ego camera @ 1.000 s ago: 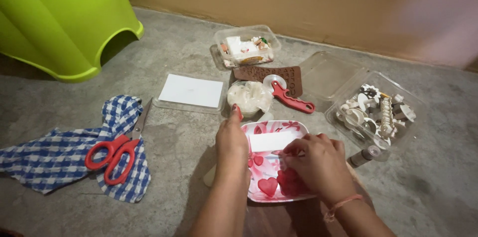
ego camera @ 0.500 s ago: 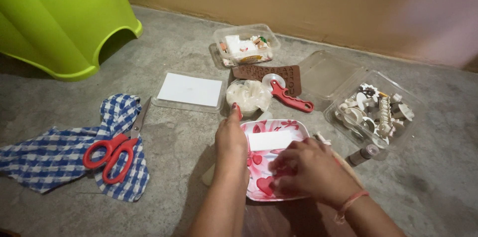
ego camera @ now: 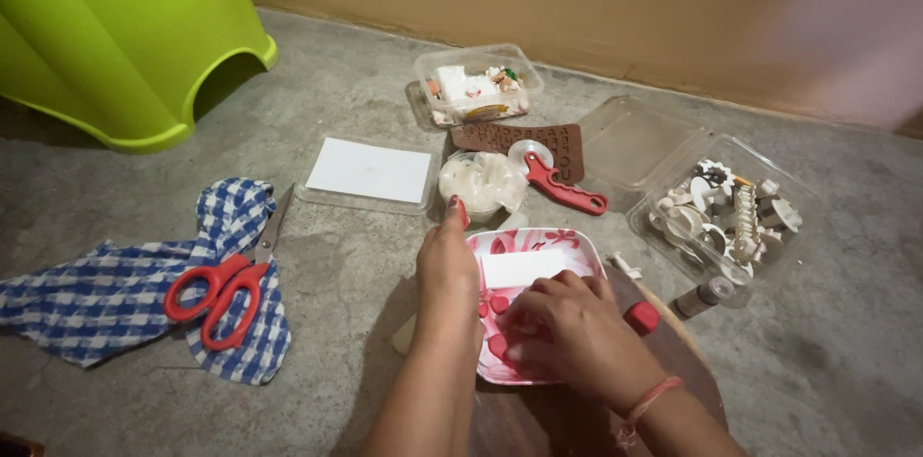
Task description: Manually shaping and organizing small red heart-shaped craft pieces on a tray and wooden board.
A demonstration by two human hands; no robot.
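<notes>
A pink-and-white tray (ego camera: pixel 577 238) with red heart shapes lies on a round wooden board (ego camera: pixel 687 346) in front of me. A white rectangular block (ego camera: pixel 524 268) rests in the tray. My left hand (ego camera: pixel 447 270) lies along the tray's left rim, fingers stretched forward, holding it steady. My right hand (ego camera: pixel 577 337) is curled over the tray's near half, fingertips pressed down among the red hearts; whatever is under them is hidden. A red-capped piece (ego camera: pixel 642 318) pokes out beside my right hand.
On the concrete floor: a blue checked cloth (ego camera: pixel 87 298) with red scissors (ego camera: pixel 221 289), a clear lid holding white paper (ego camera: pixel 370 172), a white-filled bag (ego camera: pixel 486 183), a red-handled wheel cutter (ego camera: pixel 562 188), a brown mould (ego camera: pixel 500 138), two clear boxes of small pieces (ego camera: pixel 476 87) (ego camera: pixel 726 212), a green plastic tub (ego camera: pixel 115 34).
My right hand has drawn a little toward me over the tray and curled tighter. My left hand has stayed on the rim.
</notes>
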